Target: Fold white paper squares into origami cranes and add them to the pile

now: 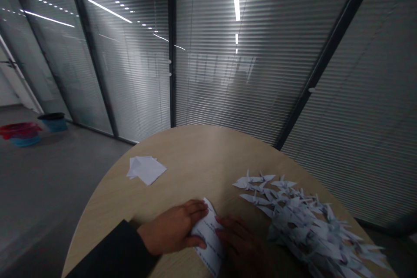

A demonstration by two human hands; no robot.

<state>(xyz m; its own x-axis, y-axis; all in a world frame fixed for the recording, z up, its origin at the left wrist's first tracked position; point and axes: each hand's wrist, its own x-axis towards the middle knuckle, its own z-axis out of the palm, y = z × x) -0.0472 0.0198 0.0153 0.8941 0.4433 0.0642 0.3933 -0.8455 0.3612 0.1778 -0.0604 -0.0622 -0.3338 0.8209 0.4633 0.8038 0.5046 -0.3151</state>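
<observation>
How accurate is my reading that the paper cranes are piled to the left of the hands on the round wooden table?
Not quite: the head view shows the paper cranes piled to the right of the left hand and right hand, not to their left, on the round wooden table.

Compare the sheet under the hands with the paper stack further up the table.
The sheet shows rows of print; the stack looks plain white. The sheet lies under the left hand and right hand; the stack lies untouched further off. Both are paper, lying on the table.
</observation>
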